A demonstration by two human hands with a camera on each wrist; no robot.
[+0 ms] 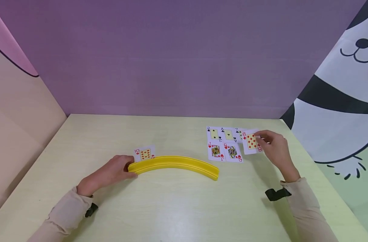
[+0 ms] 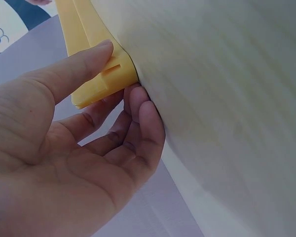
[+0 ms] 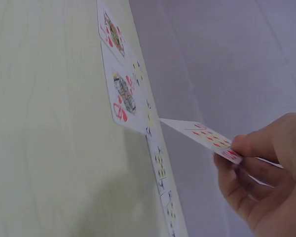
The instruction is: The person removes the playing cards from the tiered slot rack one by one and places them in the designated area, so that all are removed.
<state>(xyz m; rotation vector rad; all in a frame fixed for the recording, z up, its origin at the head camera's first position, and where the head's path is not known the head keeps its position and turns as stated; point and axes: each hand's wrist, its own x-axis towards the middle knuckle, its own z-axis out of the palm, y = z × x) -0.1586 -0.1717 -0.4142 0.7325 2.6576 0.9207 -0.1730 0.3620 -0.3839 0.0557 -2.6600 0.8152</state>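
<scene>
My left hand (image 1: pixel 109 173) grips the left end of a yellow curved card holder (image 1: pixel 178 162) on the table. In the left wrist view, the thumb lies on the holder's end (image 2: pixel 101 81) with the fingers curled at its other side. A ten of diamonds (image 1: pixel 145 154) shows above the holder's far edge, its lower part hidden. At the right, my right hand (image 1: pixel 274 148) pinches an eight of diamonds (image 1: pixel 249 143) by its right edge. The right wrist view has this card (image 3: pixel 202 137) tilted and raised over the table, between thumb and fingers.
Face-up cards lie in two rows at the back right. The two of spades (image 1: pixel 214 134), ace (image 1: pixel 228 134) and partly covered seven (image 1: pixel 239 133) form the far row. Nearer lie the jack (image 1: pixel 216 151) and queen of hearts (image 1: pixel 233 152). A purple wall (image 1: pixel 172 67) stands behind.
</scene>
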